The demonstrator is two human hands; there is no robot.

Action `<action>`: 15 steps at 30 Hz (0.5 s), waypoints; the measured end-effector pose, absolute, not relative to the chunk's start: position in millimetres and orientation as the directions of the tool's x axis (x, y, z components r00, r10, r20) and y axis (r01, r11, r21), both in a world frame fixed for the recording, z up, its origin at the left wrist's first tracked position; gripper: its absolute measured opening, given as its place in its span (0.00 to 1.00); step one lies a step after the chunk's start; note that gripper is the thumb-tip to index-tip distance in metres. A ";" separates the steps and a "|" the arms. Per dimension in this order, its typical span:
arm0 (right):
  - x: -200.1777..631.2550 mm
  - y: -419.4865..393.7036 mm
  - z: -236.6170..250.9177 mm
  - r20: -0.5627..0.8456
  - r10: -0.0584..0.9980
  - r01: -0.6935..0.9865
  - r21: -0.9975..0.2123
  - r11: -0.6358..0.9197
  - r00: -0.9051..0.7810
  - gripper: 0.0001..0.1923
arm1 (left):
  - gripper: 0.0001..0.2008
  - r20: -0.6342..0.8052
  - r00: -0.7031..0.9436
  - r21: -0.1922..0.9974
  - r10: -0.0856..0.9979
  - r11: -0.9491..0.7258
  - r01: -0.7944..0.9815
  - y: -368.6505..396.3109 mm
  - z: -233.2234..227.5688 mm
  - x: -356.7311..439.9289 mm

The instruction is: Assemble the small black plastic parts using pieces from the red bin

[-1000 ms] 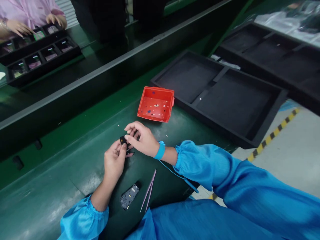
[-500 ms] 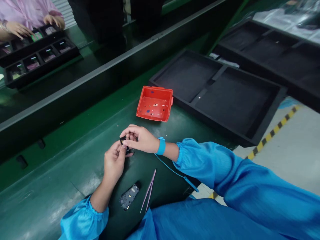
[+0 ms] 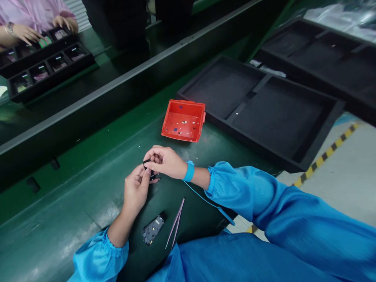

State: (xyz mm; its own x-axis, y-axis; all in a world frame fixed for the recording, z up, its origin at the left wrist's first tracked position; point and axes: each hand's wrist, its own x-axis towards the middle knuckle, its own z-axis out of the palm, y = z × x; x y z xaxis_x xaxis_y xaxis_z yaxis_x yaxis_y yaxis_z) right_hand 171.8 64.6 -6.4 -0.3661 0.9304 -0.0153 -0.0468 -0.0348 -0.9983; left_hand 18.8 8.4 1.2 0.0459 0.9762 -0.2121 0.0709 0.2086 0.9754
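Observation:
Over the green work surface, my left hand [image 3: 137, 187] and my right hand [image 3: 168, 163] meet, both pinching one small black part [image 3: 147, 162]. The fingers cover most of it, so its kind cannot be made out. A blue strap with a cord circles my right wrist. On the surface below my hands lies a dark device piece with a bare circuit board [image 3: 153, 230]. Just to the right of it rest pinkish tweezers [image 3: 175, 223], their tips pointing toward me. Beyond my hands stands a red bin [image 3: 183, 135] with small scraps in it.
Large black trays [image 3: 282, 113] lie at the right, beside a floor with yellow-black tape [image 3: 326, 154]. A long raised rail [image 3: 117, 84] crosses behind the surface. Past it, a person in pink handles items in black divided trays [image 3: 53, 72]. Two small black pieces [image 3: 33, 184] lie at left.
The view has shifted slightly. My fingers have moved a little on the black part, and its yellow spot no longer shows. The circuit board piece, tweezers and bin stay in place.

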 end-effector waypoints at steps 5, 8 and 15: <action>170.9 64.8 -6.3 -0.036 0.927 -0.032 -0.998 -0.052 -0.372 0.08 | 0.22 -0.189 0.052 0.977 0.981 0.182 0.114 6.1 0.5 17.7; 169.0 64.7 -7.7 0.012 0.929 0.002 -1.000 0.014 -0.370 0.05 | 0.21 -0.161 0.035 0.974 0.986 0.153 0.165 4.1 -1.6 17.2; 171.5 67.8 -7.4 0.081 0.899 0.043 -0.993 0.110 -0.430 0.10 | 0.22 -0.173 0.022 0.981 0.985 0.170 0.095 6.2 -3.5 17.5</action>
